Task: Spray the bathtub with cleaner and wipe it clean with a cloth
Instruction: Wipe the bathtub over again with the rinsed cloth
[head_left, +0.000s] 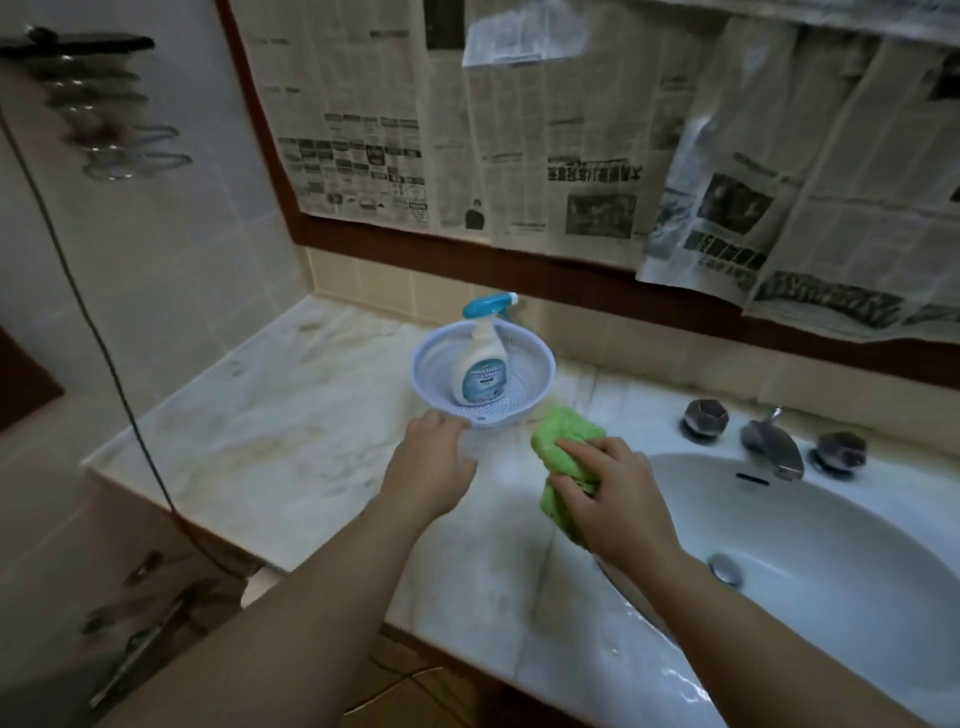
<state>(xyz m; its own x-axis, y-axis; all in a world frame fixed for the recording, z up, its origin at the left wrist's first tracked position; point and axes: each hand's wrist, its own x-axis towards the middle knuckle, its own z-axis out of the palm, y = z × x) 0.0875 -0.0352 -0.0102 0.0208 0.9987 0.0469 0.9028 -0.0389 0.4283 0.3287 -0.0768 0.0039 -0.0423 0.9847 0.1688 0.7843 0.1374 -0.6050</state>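
Note:
A white spray bottle of household cleaner (482, 358) with a blue trigger head stands inside a pale blue perforated basket (535, 371) on the marble counter (270, 441). My left hand (434, 462) hovers at the basket's near rim, fingers loosely curled, holding nothing. My right hand (605, 493) grips a green cloth (563, 441) bunched against the counter beside the white basin (810, 551). No bathtub shows in view.
A chrome tap (774, 447) with two dark faceted knobs (705, 418) sits behind the basin. Newspaper sheets (519, 130) cover the mirror above. A black cable (104, 353) hangs down the left. Metal hooks (104, 130) are on the tiled wall.

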